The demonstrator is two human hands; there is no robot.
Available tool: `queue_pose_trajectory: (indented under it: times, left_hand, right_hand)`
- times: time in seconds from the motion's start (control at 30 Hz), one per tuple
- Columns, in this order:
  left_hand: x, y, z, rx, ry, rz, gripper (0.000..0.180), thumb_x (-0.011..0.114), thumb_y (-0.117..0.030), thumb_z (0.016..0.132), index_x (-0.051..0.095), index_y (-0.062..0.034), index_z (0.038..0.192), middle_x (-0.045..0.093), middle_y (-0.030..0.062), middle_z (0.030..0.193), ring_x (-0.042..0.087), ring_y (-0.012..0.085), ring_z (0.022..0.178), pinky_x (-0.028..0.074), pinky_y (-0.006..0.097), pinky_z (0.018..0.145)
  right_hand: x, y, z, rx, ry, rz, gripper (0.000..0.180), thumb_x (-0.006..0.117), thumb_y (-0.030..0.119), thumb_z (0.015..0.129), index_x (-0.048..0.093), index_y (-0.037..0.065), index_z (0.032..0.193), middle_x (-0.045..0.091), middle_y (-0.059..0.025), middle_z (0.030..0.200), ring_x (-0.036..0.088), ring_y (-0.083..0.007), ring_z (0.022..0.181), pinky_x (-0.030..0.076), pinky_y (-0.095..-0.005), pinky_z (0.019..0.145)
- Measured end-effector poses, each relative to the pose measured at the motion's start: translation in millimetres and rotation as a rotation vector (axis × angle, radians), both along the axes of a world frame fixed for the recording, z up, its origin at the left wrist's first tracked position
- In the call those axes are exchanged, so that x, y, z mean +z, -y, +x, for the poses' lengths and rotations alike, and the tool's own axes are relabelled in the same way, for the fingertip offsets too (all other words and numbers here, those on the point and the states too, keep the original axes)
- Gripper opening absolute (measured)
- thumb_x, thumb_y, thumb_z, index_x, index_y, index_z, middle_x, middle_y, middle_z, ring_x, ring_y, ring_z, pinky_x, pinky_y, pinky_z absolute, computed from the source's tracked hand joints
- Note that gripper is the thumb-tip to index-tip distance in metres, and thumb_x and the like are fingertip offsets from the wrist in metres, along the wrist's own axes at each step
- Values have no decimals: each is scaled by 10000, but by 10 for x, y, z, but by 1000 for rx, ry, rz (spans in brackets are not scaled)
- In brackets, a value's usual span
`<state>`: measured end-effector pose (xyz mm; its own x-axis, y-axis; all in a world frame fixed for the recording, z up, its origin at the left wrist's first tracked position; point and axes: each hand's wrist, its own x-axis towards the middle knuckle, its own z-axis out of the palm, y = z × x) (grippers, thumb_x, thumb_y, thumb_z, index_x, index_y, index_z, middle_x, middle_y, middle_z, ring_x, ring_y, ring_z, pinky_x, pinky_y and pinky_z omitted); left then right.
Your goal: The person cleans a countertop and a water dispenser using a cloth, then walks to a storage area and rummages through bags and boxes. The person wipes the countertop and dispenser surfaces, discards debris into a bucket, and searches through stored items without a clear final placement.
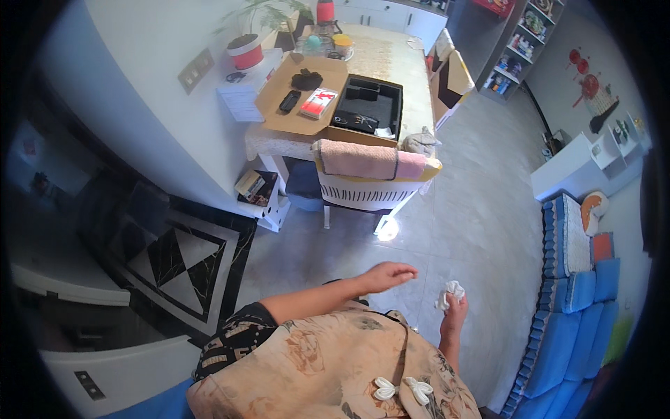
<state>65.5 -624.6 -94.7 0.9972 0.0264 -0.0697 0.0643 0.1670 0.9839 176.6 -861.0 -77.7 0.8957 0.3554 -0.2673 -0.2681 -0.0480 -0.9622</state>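
Observation:
My left hand (388, 276) reaches across in front of my body, its fingers stretched out and holding nothing. To the right of it, my right hand (456, 309) is closed around a crumpled white tissue (451, 293), which bulges out above the fingers. The two hands are apart, both over the grey floor. I wear a peach patterned apron (314, 356) with white bows at its lower front.
Ahead stands a chair (363, 187) with a pink towel (359, 159) over its back. Behind it, a table (380, 42) bears an open cardboard box (279, 77) with a black insert. A blue sofa (558, 342) lines the right side; a white shelf (278, 213) stands left of the chair.

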Motion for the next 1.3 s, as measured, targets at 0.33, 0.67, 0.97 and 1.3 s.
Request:
queue_pose_trajectory:
  times: [0.33,0.67,0.97,1.3]
  left_hand:
    - [194,-1053,-227,492,17,-109,261,527,-174,1000,635,15,1143,690,71,1003,625,122,907,501,272,834]
    - [914,-2426,662,452,176,163,225,518,-120,995,651,28,1099,685,68,988,622,118,912,504,263,837]
    - [1031,-2058,1729,75,388,662,183,587,-138,920,666,-54,1062,681,88,1010,647,230,936,500,325,840]
    - [606,-2431,4116,14,31,1197,459,647,-315,878,572,-116,1285,623,144,1195,614,312,1065,487,394,923]
  right_hand:
    - [-327,-76,570,-90,-252,128,195,589,128,828,600,72,1014,623,-6,815,619,-129,669,489,-279,530]
    - [-423,-732,816,-284,-286,105,268,592,186,885,615,77,1128,673,-21,996,658,-143,868,528,-296,711]
    - [-331,-491,892,-561,-306,76,339,570,349,964,598,81,1169,662,-38,1036,665,-175,875,557,-335,693]
    - [-729,583,2168,-441,-289,-137,249,617,261,923,657,52,1051,670,-21,888,638,-120,748,487,-274,610]
